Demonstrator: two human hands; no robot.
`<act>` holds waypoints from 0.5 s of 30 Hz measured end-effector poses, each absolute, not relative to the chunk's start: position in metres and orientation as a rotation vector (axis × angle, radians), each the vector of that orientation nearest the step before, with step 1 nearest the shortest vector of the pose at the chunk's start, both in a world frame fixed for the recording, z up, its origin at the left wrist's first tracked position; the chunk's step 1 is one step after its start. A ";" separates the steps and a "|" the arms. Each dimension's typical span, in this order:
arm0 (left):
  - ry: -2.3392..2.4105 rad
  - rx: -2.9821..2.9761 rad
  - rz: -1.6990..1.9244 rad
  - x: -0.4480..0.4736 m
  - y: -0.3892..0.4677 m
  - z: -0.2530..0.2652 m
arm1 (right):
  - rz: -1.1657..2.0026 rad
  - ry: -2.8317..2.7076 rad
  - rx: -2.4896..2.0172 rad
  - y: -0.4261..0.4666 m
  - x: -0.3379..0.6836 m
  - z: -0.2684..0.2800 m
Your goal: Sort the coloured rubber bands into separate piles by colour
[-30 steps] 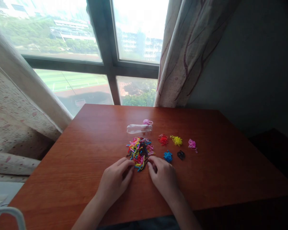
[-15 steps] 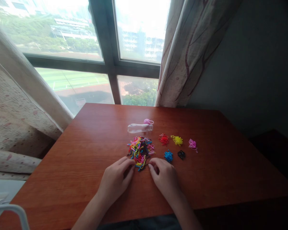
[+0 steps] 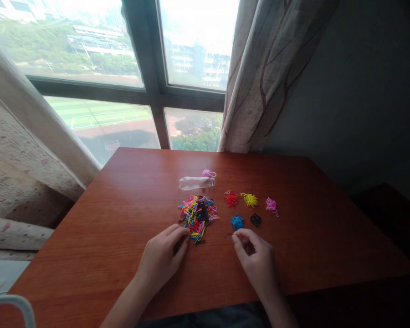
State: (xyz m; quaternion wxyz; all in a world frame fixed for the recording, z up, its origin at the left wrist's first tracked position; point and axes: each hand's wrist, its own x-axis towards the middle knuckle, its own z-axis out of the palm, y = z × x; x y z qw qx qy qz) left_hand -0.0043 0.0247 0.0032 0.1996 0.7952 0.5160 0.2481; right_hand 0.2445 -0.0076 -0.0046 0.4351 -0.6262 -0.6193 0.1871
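Note:
A heap of small mixed-colour rubber bands [image 3: 197,214] lies on the wooden table in front of me. My left hand [image 3: 166,255] rests at the heap's lower left edge with thumb and fingertips pinched together; whatever is between them is hidden. My right hand [image 3: 256,257] is to the right of the heap, just below the blue bands [image 3: 237,221]. A thin dark rubber band [image 3: 228,235] sticks out leftward from its pinched fingertips. Close by are small piles of black bands [image 3: 255,220], red bands [image 3: 230,198], yellow bands [image 3: 249,199] and pink bands [image 3: 271,204].
Behind the heap a clear bottle [image 3: 196,183] lies on its side, with a pink cap [image 3: 209,173] beside it. The brown table [image 3: 130,191] ends near a window with curtains [image 3: 256,91]. A white curved bar [image 3: 17,300] is at the lower left.
My right hand has moved right, away from the heap's lower edge, carrying the dark band. My left hand stays by the heap. The whole view has shifted slightly.

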 end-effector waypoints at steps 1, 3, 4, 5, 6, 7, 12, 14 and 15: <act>1.443 2.226 0.692 -0.004 0.025 0.003 | 0.431 -1.512 -1.597 -0.006 0.254 -0.004; 1.445 2.229 0.690 -0.004 0.026 0.001 | 0.346 -1.443 -1.687 -0.001 0.276 -0.005; 1.446 2.229 0.687 -0.004 0.026 0.001 | 0.304 -1.413 -1.732 0.002 0.286 -0.006; 1.447 2.227 0.684 -0.004 0.026 0.001 | 0.268 -1.395 -1.775 0.004 0.295 -0.008; 1.447 2.225 0.682 -0.004 0.026 0.001 | 0.238 -1.384 -1.814 0.007 0.303 -0.009; 1.446 2.224 0.682 -0.004 0.027 0.001 | 0.219 -1.380 -1.847 0.009 0.309 -0.012; 1.444 2.219 0.683 -0.004 0.026 0.002 | 0.208 -1.402 -1.932 0.011 0.323 -0.022; 1.449 2.222 0.675 -0.004 0.026 0.002 | 0.203 -1.410 -1.953 0.011 0.324 -0.025; 1.452 2.225 0.672 -0.005 0.025 0.002 | 0.201 -1.416 -1.958 0.011 0.323 -0.026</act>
